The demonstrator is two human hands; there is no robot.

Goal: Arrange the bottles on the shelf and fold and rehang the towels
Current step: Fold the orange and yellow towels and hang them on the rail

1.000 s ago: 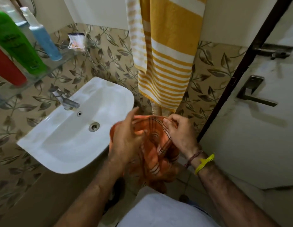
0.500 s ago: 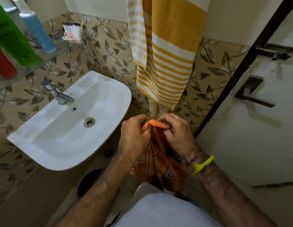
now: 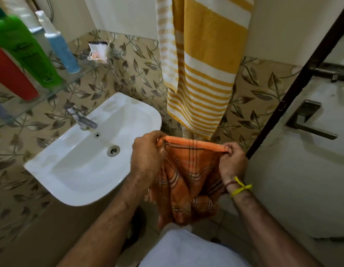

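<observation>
I hold an orange checked towel by its top edge, which is stretched flat between my hands while the rest hangs down crumpled. My left hand pinches the left corner and my right hand pinches the right corner. Behind it a yellow and white striped towel hangs on the wall. On the glass shelf at upper left stand a green bottle, a red bottle and a blue bottle with a white top.
A white washbasin with a metal tap sits left of my hands. A small packet lies at the shelf's far end. A white door with a lever handle and a bolt is on the right.
My hands have moved apart, spreading the orange towel's top edge into a straight line; before, they were close together with the cloth bunched between them.
</observation>
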